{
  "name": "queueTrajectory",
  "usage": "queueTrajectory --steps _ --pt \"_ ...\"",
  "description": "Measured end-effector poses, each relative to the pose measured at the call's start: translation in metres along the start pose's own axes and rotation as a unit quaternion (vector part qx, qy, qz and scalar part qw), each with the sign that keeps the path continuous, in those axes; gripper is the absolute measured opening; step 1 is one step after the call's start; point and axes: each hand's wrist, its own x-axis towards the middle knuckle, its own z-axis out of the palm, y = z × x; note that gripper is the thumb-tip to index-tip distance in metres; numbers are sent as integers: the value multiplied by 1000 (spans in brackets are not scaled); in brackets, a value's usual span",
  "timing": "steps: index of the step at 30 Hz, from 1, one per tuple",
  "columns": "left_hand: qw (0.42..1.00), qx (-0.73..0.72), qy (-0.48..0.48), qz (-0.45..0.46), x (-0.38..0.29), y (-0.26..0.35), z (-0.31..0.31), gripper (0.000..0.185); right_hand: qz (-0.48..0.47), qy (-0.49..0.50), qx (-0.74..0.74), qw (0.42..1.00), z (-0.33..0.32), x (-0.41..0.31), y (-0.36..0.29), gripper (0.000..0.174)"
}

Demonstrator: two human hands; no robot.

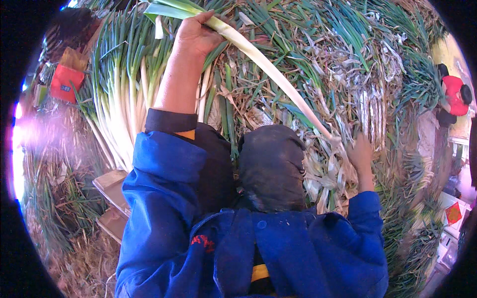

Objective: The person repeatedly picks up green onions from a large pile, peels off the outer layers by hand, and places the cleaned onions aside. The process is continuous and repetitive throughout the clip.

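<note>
One long green onion [268, 69] slants from the upper middle down to the right, its root end low. My left hand [199, 33] is closed around its upper stalk, where the white turns to green leaves. Beside the root end is my right hand [360, 149], blurred; whether it grips dry outer leaves there cannot be told. To the left of my left forearm lies a row of green onions [119, 89] with white stalks side by side. Torn pale leaf sheaths [331, 178] hang below the root end, right of my knee.
Leaf litter [335, 56] and onion leaves cover the ground ahead. Wooden boards [115, 190] lie by my left side. A red packet [68, 83] is at the far left. At the far right a person in red [455, 95] sits near more onions [421, 85].
</note>
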Motion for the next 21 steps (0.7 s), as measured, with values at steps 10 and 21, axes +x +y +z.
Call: queueTrajectory --steps 10,21 --pt "996 53 68 14 -33 -34 -11 27 -96 -246 498 826 -56 -9 -106 39" --pt "995 47 -63 -58 -53 -101 24 20 -202 126 512 825 -103 47 -171 33"
